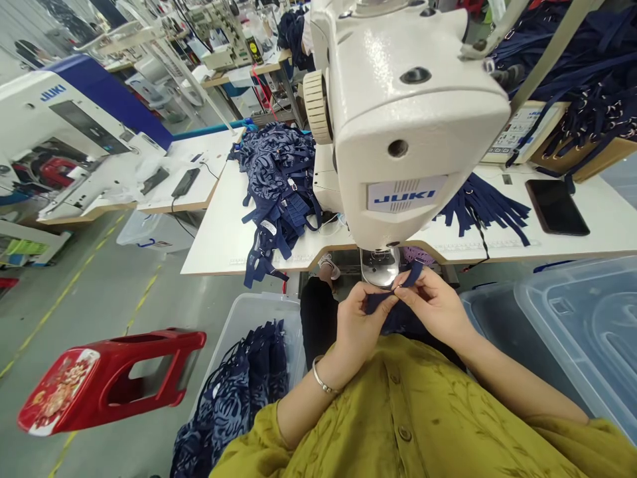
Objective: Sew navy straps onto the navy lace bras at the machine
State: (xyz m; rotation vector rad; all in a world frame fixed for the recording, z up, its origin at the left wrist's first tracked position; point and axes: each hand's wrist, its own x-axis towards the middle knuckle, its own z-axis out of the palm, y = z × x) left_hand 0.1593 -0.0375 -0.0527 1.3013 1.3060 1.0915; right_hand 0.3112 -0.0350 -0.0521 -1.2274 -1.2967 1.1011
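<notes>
Both hands meet in front of my chest, just below the head of a white JUKI sewing machine. My left hand is closed on a small navy fabric piece. My right hand pinches the same piece's strap end between thumb and fingers. A silver bangle sits on my left wrist. The piece hangs over my lap, close to the machine's lower metal part.
A pile of navy patterned garments lies on the white table. Navy straps and a black phone lie right. A clear bin of garments stands left below, clear bins right, a tipped red stool on the floor.
</notes>
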